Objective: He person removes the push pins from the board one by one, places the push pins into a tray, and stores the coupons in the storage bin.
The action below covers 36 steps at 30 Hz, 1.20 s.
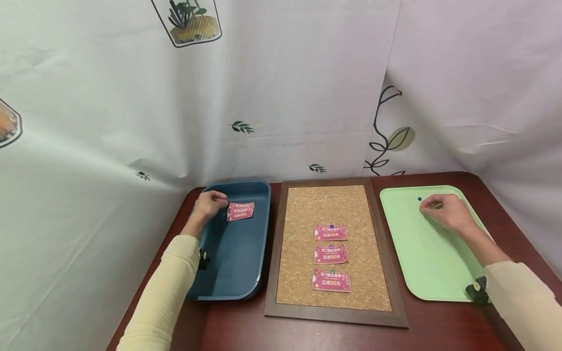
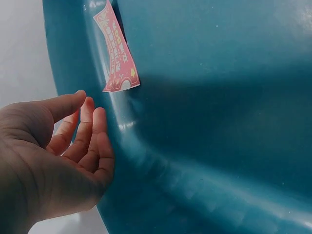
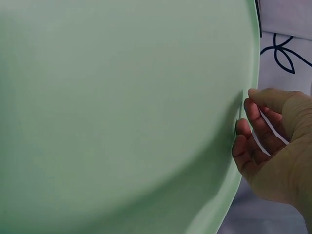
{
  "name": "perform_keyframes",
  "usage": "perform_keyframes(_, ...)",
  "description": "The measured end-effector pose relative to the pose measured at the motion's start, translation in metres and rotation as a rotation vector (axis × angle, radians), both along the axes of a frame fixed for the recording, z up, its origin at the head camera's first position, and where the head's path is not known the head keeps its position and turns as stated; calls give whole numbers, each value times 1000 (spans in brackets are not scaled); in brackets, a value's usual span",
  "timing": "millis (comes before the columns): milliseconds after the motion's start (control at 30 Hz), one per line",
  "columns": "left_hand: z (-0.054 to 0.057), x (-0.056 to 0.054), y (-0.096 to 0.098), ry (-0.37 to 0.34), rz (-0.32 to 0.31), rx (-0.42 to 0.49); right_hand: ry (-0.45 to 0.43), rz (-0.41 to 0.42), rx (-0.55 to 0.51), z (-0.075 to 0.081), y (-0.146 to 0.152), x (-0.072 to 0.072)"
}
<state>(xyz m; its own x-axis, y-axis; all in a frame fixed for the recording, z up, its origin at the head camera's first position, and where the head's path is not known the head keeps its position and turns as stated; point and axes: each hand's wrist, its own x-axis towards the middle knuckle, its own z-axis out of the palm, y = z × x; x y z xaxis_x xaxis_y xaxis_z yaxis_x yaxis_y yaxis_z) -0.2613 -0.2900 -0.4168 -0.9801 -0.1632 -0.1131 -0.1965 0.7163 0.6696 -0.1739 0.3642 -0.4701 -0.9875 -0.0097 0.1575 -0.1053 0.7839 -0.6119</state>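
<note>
Near the far left corner of a dark blue tray (image 1: 232, 261), my left hand (image 1: 210, 204) is beside pink printed coupons (image 1: 241, 211) that overlap. In the left wrist view, its fingers are loosely curved, with a gap between them and the coupon (image 2: 117, 53). On the other side, my right hand (image 1: 448, 210) is over a light green tray (image 1: 432, 263), close to a small dark blue pushpin (image 1: 419, 199). Its thumb and index fingertips come together, and nothing shows between them in the right wrist view. The pushpin is not visible there.
Between the trays lies a framed cork board (image 1: 307, 200). Three pink coupons are pinned on it in a column: top (image 1: 331, 233), middle (image 1: 331, 255) and bottom (image 1: 331, 282). A dark red table (image 1: 246, 321) bears everything, and a printed white curtain (image 1: 298, 87) hangs behind.
</note>
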Motion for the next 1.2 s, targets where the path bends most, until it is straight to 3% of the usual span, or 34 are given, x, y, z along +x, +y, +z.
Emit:
perform_keyframes(333, 6, 3, 2, 1, -9, 28, 31, -31, 28, 0, 2, 1)
perform_keyframes(533, 7, 3, 2, 48, -17, 27, 22, -51, 11, 1, 3, 4)
perform_keyframes(967, 13, 7, 13, 169, -82, -1, 32, -77, -18, 20, 0, 7)
perform_keyframes(1200, 20, 8, 28, 159, -118, 20, 27, -53, -8, 30, -16, 2)
